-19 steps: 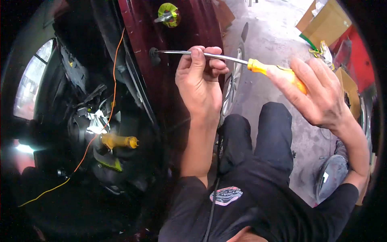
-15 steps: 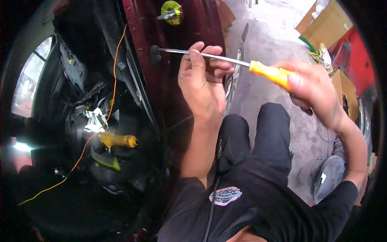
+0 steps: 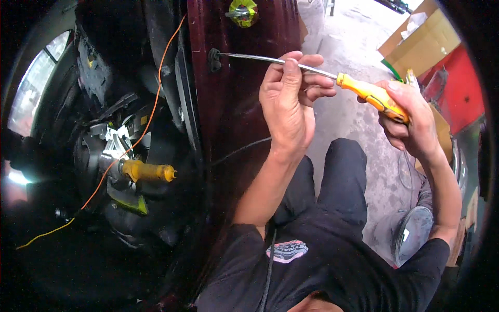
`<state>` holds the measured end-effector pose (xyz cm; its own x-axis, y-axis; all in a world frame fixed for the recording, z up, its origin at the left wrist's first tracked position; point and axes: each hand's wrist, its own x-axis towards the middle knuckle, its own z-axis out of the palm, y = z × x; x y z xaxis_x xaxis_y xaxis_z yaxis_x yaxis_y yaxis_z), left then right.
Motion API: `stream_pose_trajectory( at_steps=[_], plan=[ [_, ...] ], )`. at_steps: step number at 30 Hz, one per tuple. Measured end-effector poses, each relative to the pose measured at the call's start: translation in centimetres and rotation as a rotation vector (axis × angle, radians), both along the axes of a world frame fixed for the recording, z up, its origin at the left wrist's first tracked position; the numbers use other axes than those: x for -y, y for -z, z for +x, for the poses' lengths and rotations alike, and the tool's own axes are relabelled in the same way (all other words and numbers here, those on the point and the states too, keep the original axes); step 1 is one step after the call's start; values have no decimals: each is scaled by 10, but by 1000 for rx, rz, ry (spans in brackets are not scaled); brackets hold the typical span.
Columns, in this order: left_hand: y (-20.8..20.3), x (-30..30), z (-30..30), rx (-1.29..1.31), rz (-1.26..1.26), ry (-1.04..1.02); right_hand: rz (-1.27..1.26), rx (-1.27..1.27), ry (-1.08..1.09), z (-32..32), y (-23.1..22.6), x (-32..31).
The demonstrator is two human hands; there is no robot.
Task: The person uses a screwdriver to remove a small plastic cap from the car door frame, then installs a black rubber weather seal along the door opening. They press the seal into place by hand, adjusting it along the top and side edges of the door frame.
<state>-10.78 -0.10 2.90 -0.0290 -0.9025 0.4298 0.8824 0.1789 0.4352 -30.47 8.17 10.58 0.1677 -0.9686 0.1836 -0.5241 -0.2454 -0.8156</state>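
A long screwdriver (image 3: 366, 94) with a yellow-orange handle lies nearly level in front of me. My right hand (image 3: 413, 117) is wrapped around its handle. Partway along the metal shaft, my left hand (image 3: 291, 101) pinches it between thumb and fingers. The shaft's far end reaches a small black rubber-like piece (image 3: 213, 60) on a dark red car body panel (image 3: 249, 99). Whether the tip sits inside that piece or only touches it, I cannot tell. Farther up the panel is a round yellow-green patch (image 3: 249, 20) with a metal part across its middle.
On the left, the dark wheel well holds a yellow cylinder (image 3: 148, 170), crossed by an orange cord (image 3: 157, 104). Cardboard boxes (image 3: 426, 39) and a red panel (image 3: 460, 91) stand at the right. Below them is a round grey object (image 3: 416, 234) on the concrete floor (image 3: 348, 109).
Both hands appear farther right relative to my body, still on the screwdriver. The view has shifted, so the car panel also sits farther right. My right hand's grip on the handle has turned slightly.
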Motion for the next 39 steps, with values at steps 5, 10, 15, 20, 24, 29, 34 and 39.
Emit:
stream_pose_trajectory(
  at_steps=[5, 10, 15, 20, 24, 29, 34, 39],
  plan=[
    [17, 10, 5, 12, -19, -24, -823, -634, -49, 20, 1, 0],
    [5, 0, 3, -11, 3, -38, -304, -313, 52, 22, -9, -18],
    [12, 11, 8, 2, -38, -58, -315, -214, 9, 20, -15, -8],
    [14, 12, 12, 29, -39, -53, -1135, -962, -142, 11, -9, -1],
    [1, 5, 7, -83, 46, 37, -271, -320, 38, 13, -10, -8],
    [15, 18, 12, 11, -78, -1, -914, -807, -75, 19, -15, -1],
    [11, 14, 11, 12, -9, -48, -294, -429, -84, 15, -13, -4],
    [12, 22, 11, -28, -34, -57, -39, -197, 33, 20, -25, -5]
  ],
)
